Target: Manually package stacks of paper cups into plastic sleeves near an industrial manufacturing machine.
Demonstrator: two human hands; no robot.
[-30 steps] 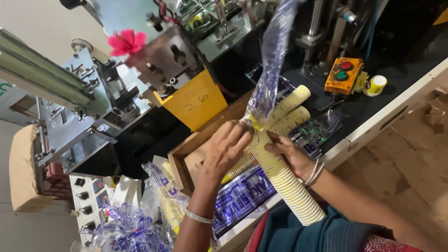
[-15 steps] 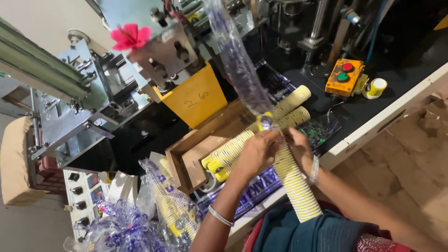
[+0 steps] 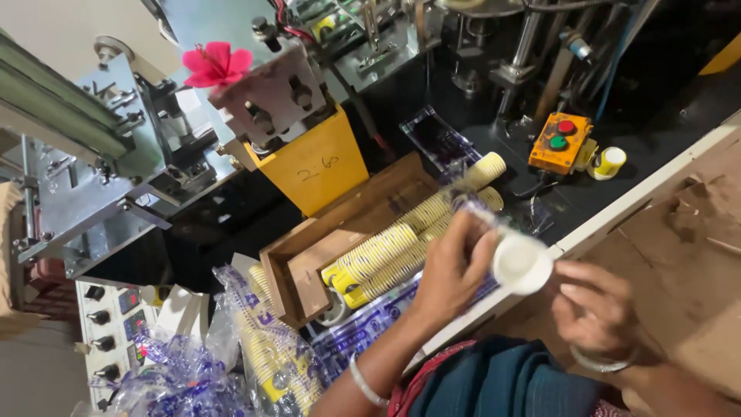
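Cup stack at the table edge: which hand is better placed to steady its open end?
Right. The right hand is open beside the cup stack's open end, while the left hand is already wrapped around the stack.

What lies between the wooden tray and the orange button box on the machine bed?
In the head view, stacks of paper cups run from the wooden tray toward the orange button box, with a printed plastic sleeve beside them on the black bed.

a pink flower (image 3: 217,65) sits on top of the grey machine (image 3: 116,162). below it hangs a yellow panel (image 3: 320,168). an orange button box (image 3: 559,142) with one red and one green button stands just beside a yellow tape roll (image 3: 609,161). a switch panel (image 3: 110,332) sits at lower left.
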